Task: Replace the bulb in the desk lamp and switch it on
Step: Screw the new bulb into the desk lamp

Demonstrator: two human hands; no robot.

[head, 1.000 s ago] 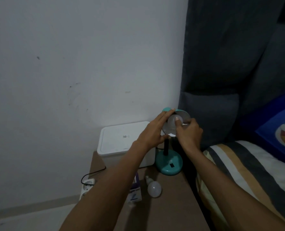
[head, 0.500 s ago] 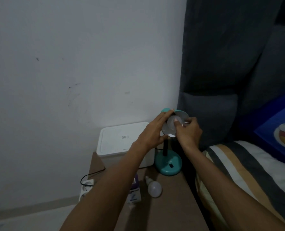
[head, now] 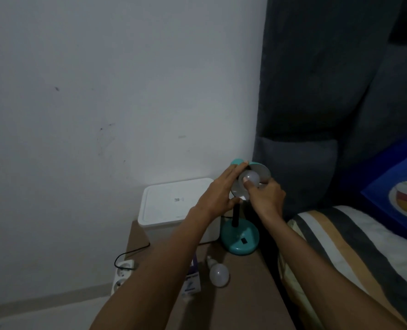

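Beside a white wall, a brown bedside table (head: pixel 240 303) bears a teal desk lamp (head: pixel 240 239), whose shade the flattened left hand (head: pixel 218 195) steadies while right hand (head: pixel 264 198) fingertips grip the socketed bulb (head: pixel 251 178); a spare bulb (head: pixel 218 273) lies nearby.

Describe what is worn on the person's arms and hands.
Nothing visible: the left hand and right hand are bare, with no gloves, rings, watch or bracelet showing. Both forearms are uncovered to the frame's bottom edge; no sleeve is in view.
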